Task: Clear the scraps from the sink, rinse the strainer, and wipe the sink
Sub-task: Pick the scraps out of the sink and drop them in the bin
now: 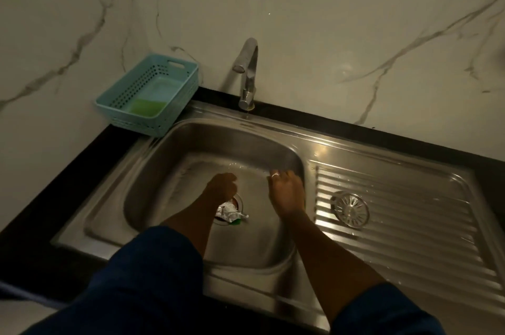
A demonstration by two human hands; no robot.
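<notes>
Both my hands are down inside the stainless steel sink (164, 154). My left hand (220, 187) hovers just behind the drain with its fingers curled under; whether it holds anything is hidden. My right hand (285, 192), wearing a ring, reaches toward the basin's right wall with fingers pointing down at the wet floor. Scraps (231, 215), a crumpled white wrapper and a green bit, lie on the drain opening between my forearms. The round metal strainer (351, 209) rests on the ribbed drainboard (423, 225), to the right of the basin.
A chrome faucet (247, 72) stands behind the basin with no water running. A teal plastic basket (131, 83) holding a green sponge (144, 108) sits at the back left corner. Marble wall behind, black counter edge around.
</notes>
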